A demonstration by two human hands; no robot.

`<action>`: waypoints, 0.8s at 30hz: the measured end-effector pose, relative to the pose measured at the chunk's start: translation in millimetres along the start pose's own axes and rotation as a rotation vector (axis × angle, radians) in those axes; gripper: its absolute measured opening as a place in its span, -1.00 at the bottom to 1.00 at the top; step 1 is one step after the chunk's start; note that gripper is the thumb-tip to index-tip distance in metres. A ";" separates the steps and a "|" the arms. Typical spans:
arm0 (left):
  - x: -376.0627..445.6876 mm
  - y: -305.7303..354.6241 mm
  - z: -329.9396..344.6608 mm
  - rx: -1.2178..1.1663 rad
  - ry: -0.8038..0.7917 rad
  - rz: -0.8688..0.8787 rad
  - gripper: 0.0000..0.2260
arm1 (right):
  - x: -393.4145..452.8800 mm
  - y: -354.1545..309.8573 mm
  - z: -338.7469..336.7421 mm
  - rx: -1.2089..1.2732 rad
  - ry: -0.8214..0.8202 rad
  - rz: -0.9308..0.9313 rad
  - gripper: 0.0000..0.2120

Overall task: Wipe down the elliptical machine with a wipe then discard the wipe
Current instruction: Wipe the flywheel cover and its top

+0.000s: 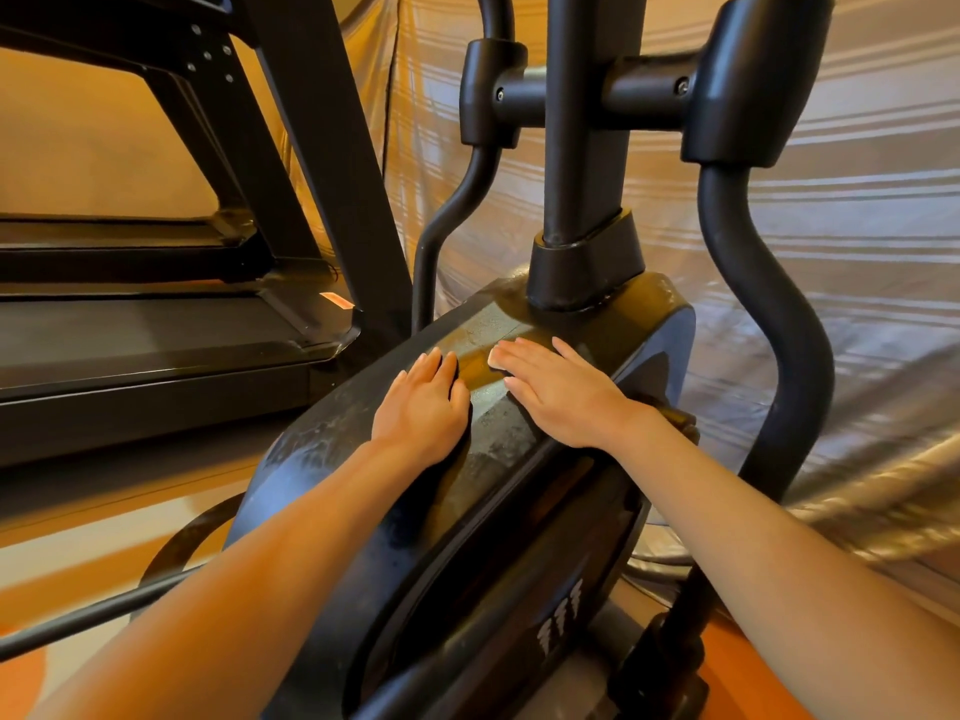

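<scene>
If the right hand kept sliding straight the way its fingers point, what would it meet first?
Probably nothing soon: the right hand, flat on a white wipe, points up-left across the black plastic elliptical housing; the black centre post base sits off to the side.

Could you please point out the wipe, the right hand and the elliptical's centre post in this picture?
wipe (494,357): head view, white corner showing past the fingertips.
right hand (558,392): head view, back of the hand.
centre post (584,148): head view, middle of the upright.

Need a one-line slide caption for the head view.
Right hand presses a white wipe flat on the black elliptical housing; left hand rests alongside.
</scene>
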State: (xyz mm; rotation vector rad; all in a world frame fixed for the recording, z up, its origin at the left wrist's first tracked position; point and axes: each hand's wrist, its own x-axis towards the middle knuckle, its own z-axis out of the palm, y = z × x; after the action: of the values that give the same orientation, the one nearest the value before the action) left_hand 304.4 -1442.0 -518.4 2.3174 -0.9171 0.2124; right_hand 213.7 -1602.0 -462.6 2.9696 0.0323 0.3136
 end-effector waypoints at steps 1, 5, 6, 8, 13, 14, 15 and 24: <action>-2.6 0.9 -0.6 0.005 -0.007 -0.008 -0.53 | -3.6 -0.4 2.1 -0.002 0.009 -0.016 -0.56; -15.4 3.0 -1.7 0.032 -0.029 -0.014 -0.52 | -19.3 -3.6 8.2 -0.006 0.025 -0.067 -0.55; -19.4 2.6 -1.4 0.038 -0.036 -0.001 -0.51 | -23.3 -4.7 9.4 -0.009 0.029 -0.079 -0.55; -27.7 0.1 -1.7 0.047 -0.042 0.027 -0.50 | -29.8 -6.5 12.4 -0.002 0.040 -0.103 -0.55; -39.8 -5.5 0.3 0.073 -0.032 0.051 -0.50 | -44.7 -13.2 21.8 0.103 0.089 -0.157 -0.57; -40.5 -5.3 0.5 0.080 -0.035 0.048 -0.50 | -47.3 -15.7 24.1 0.136 0.117 -0.154 -0.58; -40.7 -5.0 0.5 0.085 -0.039 0.045 -0.50 | -49.7 -18.8 26.5 0.175 0.157 -0.143 -0.59; -55.4 -7.7 -2.8 0.095 -0.038 0.095 -0.50 | -66.8 -37.3 37.5 0.316 0.328 -0.031 -0.66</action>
State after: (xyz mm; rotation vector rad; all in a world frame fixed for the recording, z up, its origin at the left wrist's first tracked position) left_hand 268.4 -1404.8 -540.0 2.3740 -1.0585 0.2580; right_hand 156.0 -1573.4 -518.5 3.1819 0.1819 0.8612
